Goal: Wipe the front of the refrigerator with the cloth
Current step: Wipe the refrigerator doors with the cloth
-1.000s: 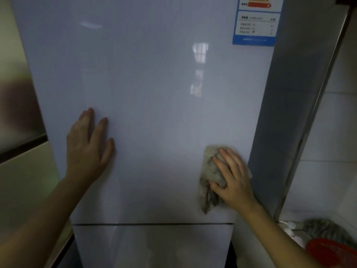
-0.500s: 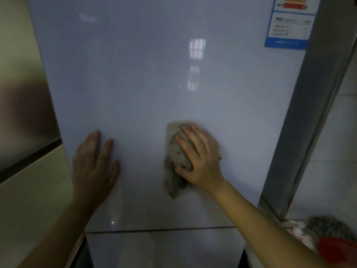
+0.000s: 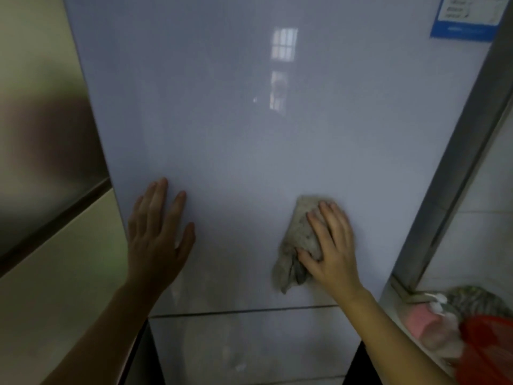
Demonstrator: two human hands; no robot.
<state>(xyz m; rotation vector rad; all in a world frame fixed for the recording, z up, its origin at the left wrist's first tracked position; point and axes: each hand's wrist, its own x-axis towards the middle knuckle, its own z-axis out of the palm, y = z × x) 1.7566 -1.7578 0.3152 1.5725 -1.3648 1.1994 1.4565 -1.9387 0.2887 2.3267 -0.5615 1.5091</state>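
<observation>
Pale lavender-grey and glossy, the refrigerator (image 3: 249,151) door fills most of the head view, with a bright window reflection (image 3: 283,48) high on its surface. A blue and white label (image 3: 469,19) sits at the door's upper right corner. A thin dark seam (image 3: 244,311) runs across the front low down, dividing the upper door from a lower one.

The person's left hand (image 3: 158,237) lies flat against the door near its left edge, fingers spread and pointing up, holding nothing. The right hand (image 3: 330,245) presses a crumpled grey-beige cloth (image 3: 299,240) against the door, to the right of centre and a little above the seam. Its fingers are spread over the upper part of the cloth, the thumb pinning the lower part, and a loose end hangs below the hand. The two hands are well apart, at about the same height.

Left of the refrigerator stands a cream-coloured panel (image 3: 55,273) crossed by a dark band. To the right is a grey metal side edge (image 3: 455,173), then white wall tiles (image 3: 483,218). In the lower right corner sit a red basket (image 3: 488,345), a pink object (image 3: 422,320) and something grey and striped (image 3: 477,300), all blurred.
</observation>
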